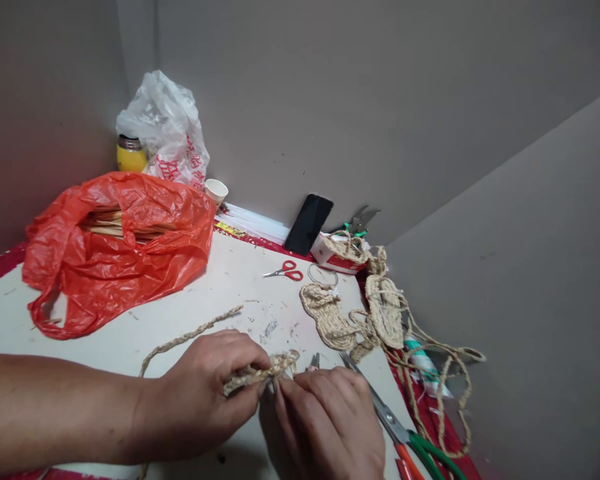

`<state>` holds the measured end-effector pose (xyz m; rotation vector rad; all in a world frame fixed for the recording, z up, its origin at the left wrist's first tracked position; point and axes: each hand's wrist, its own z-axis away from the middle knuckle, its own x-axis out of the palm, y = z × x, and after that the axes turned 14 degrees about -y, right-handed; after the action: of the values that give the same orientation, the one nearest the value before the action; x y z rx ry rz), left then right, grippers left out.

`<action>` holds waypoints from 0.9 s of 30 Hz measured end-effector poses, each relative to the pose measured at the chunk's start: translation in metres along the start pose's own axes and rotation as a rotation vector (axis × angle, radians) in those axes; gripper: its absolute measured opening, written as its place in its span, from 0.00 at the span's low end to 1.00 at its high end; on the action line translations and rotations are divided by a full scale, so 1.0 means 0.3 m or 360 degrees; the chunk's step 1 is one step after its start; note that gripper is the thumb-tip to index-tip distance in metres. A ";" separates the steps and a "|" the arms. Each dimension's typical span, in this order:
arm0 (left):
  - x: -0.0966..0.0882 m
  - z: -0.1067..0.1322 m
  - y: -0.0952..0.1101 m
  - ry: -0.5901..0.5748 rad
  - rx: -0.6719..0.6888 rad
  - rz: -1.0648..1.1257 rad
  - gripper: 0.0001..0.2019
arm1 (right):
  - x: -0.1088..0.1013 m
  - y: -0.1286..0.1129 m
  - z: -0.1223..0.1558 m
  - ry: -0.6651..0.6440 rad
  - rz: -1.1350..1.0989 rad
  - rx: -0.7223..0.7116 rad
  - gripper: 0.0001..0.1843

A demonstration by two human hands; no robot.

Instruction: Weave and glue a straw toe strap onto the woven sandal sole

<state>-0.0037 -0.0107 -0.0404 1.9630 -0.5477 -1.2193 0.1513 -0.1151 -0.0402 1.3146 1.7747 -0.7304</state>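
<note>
Between the fingers of my left hand [205, 383] is a piece of braided straw cord [247, 379], coiled into a small folded shape. My right hand [333, 413] is closed at the near right end of this braid, its thumb and fingertips pinching the edge. A loose tail of braid [190, 335] runs out past my left wrist onto the table. Beside my right hand lie long scissors [393, 423] with green handles, blades pointing away. Dark metal tips [315, 361] show just behind my right fingers; the rest of that tool is hidden.
A red plastic bag [120, 287] of straw strips lies left. Small red scissors [285, 270], a phone [309, 223] and a box [343, 257] stand farther back. Woven straw soles [327, 317] and loose cord [465, 400] lie at the right edge. Grey walls enclose the table [250, 270].
</note>
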 end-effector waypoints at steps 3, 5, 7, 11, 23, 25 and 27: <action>0.005 -0.001 -0.008 -0.0010 -0.0011 0.0014 0.04 | 0.001 0.000 -0.003 -0.0018 -0.0038 0.0019 0.03; 0.006 0.000 -0.013 -0.0014 -0.0017 -0.0017 0.05 | -0.002 0.003 -0.001 -0.0066 -0.0078 0.0025 0.04; 0.005 0.003 -0.014 -0.0015 -0.0037 -0.0053 0.05 | -0.009 0.008 0.002 -0.0121 -0.0114 0.0013 0.05; 0.000 0.009 -0.004 -0.0006 -0.0176 -0.0030 0.09 | -0.018 0.014 0.004 -0.0174 -0.0140 0.0075 0.04; -0.005 0.007 0.003 -0.0064 -0.0210 0.0013 0.09 | -0.049 0.027 -0.010 -0.0266 -0.0427 -0.0015 0.06; -0.008 0.004 -0.001 -0.0044 -0.0246 0.0013 0.11 | -0.080 0.034 -0.019 -0.0309 -0.0478 -0.0051 0.08; -0.011 0.000 -0.005 -0.0034 -0.0260 0.0013 0.11 | -0.111 0.043 -0.019 -0.0343 -0.0504 -0.0041 0.09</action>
<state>-0.0053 -0.0075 -0.0397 1.8112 -0.4518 -1.2415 0.1670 -0.1230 -0.0087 0.9075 1.8263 -0.9799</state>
